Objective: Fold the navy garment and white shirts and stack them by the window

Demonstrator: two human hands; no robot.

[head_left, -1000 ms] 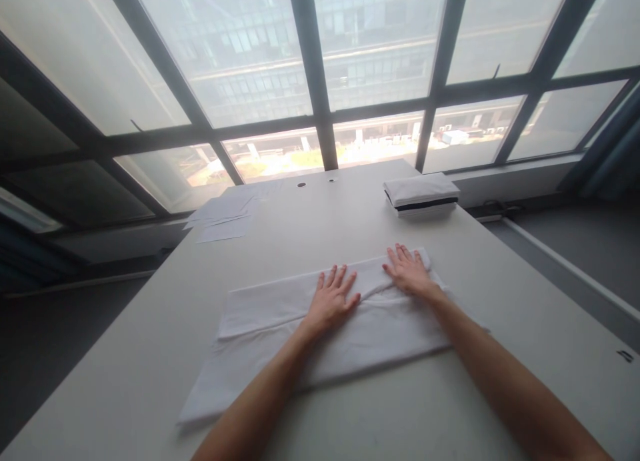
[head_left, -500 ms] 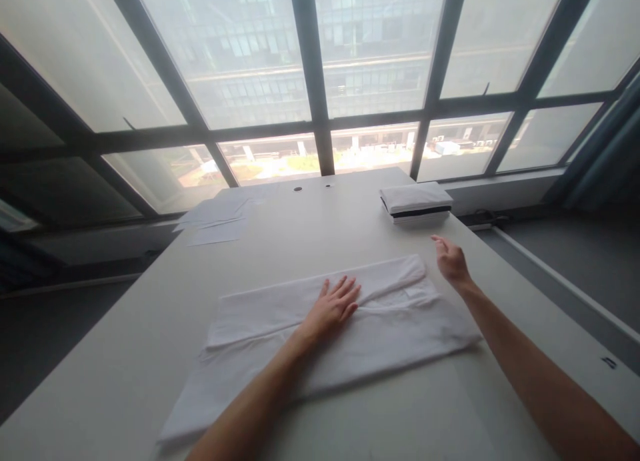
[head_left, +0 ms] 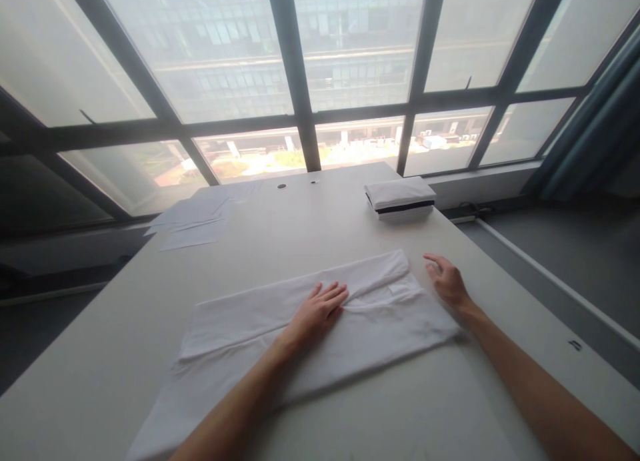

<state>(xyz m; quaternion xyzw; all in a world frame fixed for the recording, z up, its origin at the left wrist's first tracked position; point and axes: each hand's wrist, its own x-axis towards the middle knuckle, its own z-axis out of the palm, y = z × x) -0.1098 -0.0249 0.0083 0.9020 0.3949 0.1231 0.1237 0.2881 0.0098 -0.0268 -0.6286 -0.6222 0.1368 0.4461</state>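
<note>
At about 10 o'clock on the tabletop (head_left: 310, 234), loose sheets of paper (head_left: 193, 219) lie near the far left edge, well apart from everything else. Nearer, a white cloth (head_left: 240, 341) lies folded lengthwise into a long band that runs from 7 o'clock up toward 2 o'clock, its near left corner close to the tabletop's edge.

The left hand (head_left: 316, 311) lies flat on the middle of the cloth, fingers together and extended, pressing just where a ridge of wrinkles gathers. That pinned spot is the one anchor (the rest of the band lies free). If the palm drags instead of pressing, the top layer would likely slide over the one beneath and skew the fold line; the wrinkles beside the fingertips could get creased in.

The right hand (head_left: 447, 281) is at about 3 o'clock of the cloth, just beside its right end, open with fingers loosely curled, holding nothing; whether it touches the tabletop I cannot tell. A grab at only the upper layer there could peel the fold open.

At 1 o'clock, a stack of folded cloths (head_left: 400, 199) sits well apart.
</note>
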